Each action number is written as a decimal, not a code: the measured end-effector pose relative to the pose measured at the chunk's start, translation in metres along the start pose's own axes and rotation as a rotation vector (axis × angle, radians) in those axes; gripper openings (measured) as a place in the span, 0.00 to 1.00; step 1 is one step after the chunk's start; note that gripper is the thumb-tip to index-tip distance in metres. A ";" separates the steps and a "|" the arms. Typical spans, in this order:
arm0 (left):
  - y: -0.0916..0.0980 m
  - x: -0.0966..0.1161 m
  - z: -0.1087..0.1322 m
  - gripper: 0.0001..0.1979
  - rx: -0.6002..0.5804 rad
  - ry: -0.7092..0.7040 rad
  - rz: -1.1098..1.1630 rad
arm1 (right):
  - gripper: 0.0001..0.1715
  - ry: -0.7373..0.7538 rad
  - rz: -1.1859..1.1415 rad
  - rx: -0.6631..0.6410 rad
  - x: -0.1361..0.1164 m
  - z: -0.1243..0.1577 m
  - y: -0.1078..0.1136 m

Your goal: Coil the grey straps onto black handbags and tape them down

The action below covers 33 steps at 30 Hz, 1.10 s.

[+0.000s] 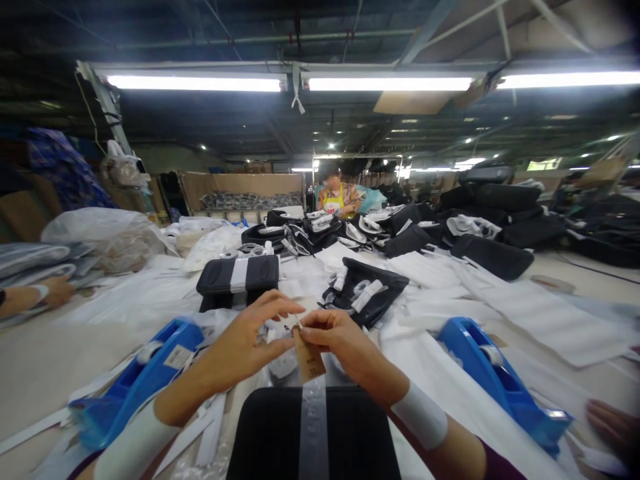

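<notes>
My right hand [340, 337] pinches a brown cardboard hang tag [309, 360] near its top, where a short light string [299, 320] shows. On the other side of the tag, my left hand [253, 333] has its thumb and fingers apart, the fingertips close to the string; whether they touch it I cannot tell. Below both hands lies a black case [270, 427] with a band of clear tape [314, 427] down its middle. Another taped black case [220, 277] lies farther off, left of centre. Beyond my right hand, an unfolded black bag [385, 283] holds white wrapped pieces.
Blue tape dispensers stand at left [135, 380] and right [500, 380]. White foam sheets [540, 317] cover much of the table. Black bags [415, 230] are heaped at the back. Another person's hand [57, 292] is at far left; a blurred hand [613, 427] is at right.
</notes>
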<state>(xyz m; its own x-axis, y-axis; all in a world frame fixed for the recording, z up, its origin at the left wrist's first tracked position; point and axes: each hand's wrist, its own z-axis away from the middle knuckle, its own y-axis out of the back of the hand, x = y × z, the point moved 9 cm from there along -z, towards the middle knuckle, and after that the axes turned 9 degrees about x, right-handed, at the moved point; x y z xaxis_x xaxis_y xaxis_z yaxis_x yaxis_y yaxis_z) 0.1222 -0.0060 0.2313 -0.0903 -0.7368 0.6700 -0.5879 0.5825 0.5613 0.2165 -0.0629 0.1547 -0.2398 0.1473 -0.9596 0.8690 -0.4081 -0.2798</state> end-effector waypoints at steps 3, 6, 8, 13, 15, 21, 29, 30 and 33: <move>-0.013 0.008 -0.004 0.01 0.019 0.008 -0.075 | 0.15 0.062 0.089 -0.018 -0.007 0.003 0.000; -0.018 0.000 -0.011 0.05 0.046 0.053 -0.104 | 0.12 0.115 0.184 -0.032 -0.011 0.007 0.001; -0.019 -0.004 -0.013 0.05 0.040 0.067 -0.115 | 0.12 0.083 0.197 -0.035 -0.008 0.010 0.005; -0.014 -0.013 -0.009 0.06 0.066 0.198 0.199 | 0.20 -0.051 0.133 -0.020 0.008 0.015 0.023; -0.011 -0.018 -0.005 0.08 0.118 0.251 0.338 | 0.21 -0.067 0.129 -0.014 0.014 0.017 0.028; -0.008 -0.027 0.003 0.05 0.244 0.315 0.617 | 0.22 -0.078 0.144 -0.081 0.032 0.021 0.025; -0.020 -0.018 0.003 0.04 0.180 0.319 0.633 | 0.24 -0.076 0.154 -0.170 0.045 0.020 0.018; -0.022 -0.017 0.002 0.04 0.161 0.310 0.601 | 0.24 -0.063 0.147 -0.179 0.043 0.021 0.017; -0.026 -0.010 0.000 0.04 0.117 0.275 0.552 | 0.32 -0.050 0.059 -0.239 0.037 0.023 0.010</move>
<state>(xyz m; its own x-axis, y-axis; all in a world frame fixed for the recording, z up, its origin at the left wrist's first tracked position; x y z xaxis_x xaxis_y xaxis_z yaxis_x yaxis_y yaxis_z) 0.1389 -0.0135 0.2098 -0.2047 -0.2142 0.9551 -0.5988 0.7993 0.0510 0.2064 -0.0822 0.1161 -0.2012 0.0823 -0.9761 0.9584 -0.1896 -0.2135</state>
